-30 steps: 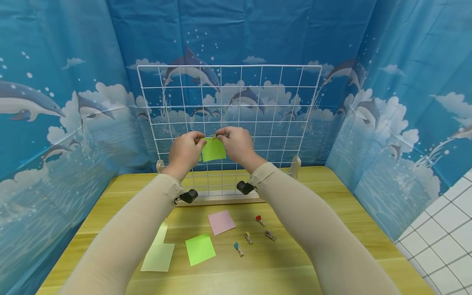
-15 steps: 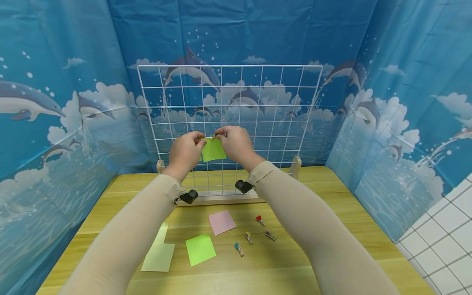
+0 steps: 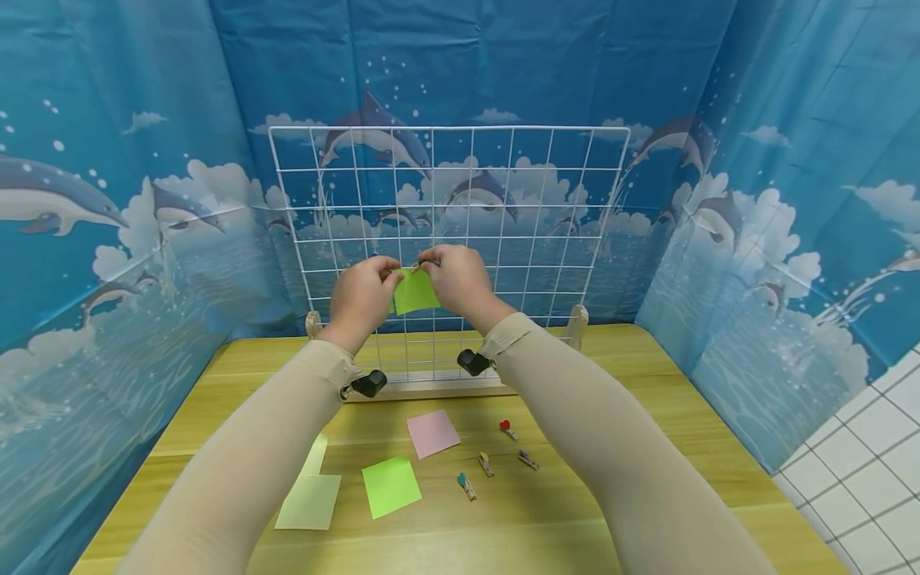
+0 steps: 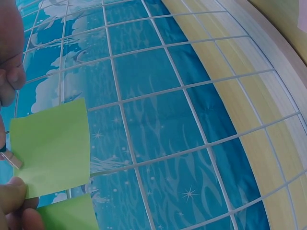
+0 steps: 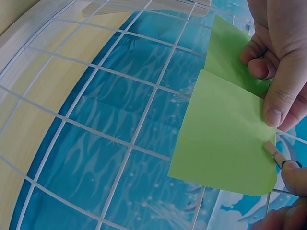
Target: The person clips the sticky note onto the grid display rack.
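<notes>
A green sticky note [image 3: 416,292] is up against the white wire grid [image 3: 535,237]. My left hand [image 3: 363,294] pinches its upper left corner between thumb and fingers. My right hand [image 3: 463,281] pinches a small wooden clothespin [image 5: 272,149], whose tip overlaps the note's top edge in the right wrist view. Beside it, a second green sticky note [image 5: 225,50] hangs partly hidden behind my left hand. In the left wrist view the held note [image 4: 53,148] looks flat, with the clothespin [image 4: 12,159] at its edge.
On the wooden table [image 3: 575,527] lie a pink note [image 3: 433,434], a green note [image 3: 391,486], pale yellow notes [image 3: 309,502] and several small clothespins, including a red heart one [image 3: 506,429] and a teal one [image 3: 465,485]. A wooden base [image 3: 431,389] holds the grid upright; a dolphin-print curtain hangs behind.
My right wrist has shifted very slightly to the left. Both hands keep their pinch at the note's top edge, and the things on the table stay put.
</notes>
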`<state>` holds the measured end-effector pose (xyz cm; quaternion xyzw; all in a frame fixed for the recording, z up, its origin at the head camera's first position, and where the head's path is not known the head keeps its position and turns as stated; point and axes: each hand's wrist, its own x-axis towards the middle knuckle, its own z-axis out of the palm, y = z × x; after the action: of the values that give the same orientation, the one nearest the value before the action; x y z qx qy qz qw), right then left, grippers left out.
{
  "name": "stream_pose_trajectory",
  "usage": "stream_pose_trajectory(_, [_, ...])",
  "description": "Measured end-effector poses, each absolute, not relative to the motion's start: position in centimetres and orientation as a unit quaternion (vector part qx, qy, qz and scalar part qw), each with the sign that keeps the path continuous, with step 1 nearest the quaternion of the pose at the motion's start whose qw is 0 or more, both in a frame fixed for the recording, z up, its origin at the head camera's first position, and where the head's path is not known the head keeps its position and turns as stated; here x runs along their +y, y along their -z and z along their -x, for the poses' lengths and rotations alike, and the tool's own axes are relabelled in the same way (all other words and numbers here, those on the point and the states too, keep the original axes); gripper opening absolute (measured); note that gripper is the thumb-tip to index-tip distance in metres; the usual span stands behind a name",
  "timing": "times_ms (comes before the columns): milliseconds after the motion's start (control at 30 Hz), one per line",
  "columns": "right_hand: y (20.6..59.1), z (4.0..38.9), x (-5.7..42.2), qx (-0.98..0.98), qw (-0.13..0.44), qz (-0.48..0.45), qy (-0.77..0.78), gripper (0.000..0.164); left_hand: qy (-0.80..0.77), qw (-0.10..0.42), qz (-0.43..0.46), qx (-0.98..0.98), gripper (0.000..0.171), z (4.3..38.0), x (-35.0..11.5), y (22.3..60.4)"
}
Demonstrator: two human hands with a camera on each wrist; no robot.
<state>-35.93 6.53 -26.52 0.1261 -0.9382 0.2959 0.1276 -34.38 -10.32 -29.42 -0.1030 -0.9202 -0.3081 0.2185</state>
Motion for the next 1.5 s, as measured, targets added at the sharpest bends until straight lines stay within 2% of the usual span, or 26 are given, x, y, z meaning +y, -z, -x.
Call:
stream_pose_trajectory(833, [27.6,35.1,7.1,-0.929,0.141,-0.171,-0.298,0.044,0.302,0.229,0.107,-0.919,0.032,34.3,-10.3,29.4])
stream_pose_trajectory(1500, [27.7,35.2,7.6,-0.921,0.079,-0.192,-0.331,0.054,0.302,0.229,0.108,-0.919,0.033,34.3,-10.2,29.4])
